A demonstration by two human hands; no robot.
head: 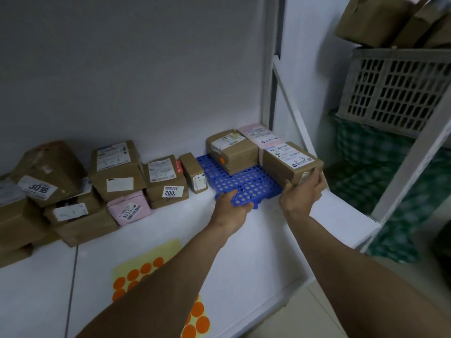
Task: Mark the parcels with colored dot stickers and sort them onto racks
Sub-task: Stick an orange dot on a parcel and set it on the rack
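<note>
A blue perforated rack (246, 182) lies on the white table by the wall. My left hand (231, 208) grips its front edge. My right hand (303, 191) grips the near end of a brown parcel (290, 164) with a white label, which rests on the rack's right side. Behind it on the rack sit another brown parcel (231, 151) with an orange dot on its side and a pink parcel (260, 136). A yellow sheet of orange dot stickers (136, 276) lies near the table's front, partly under my left forearm.
A pile of brown and pink parcels (117, 176) lines the wall at the left. A white shelf frame (412, 154) stands at the right with a grey crate (400, 91) and brown packages (390, 18) above. The table edge (288, 286) runs along the front right.
</note>
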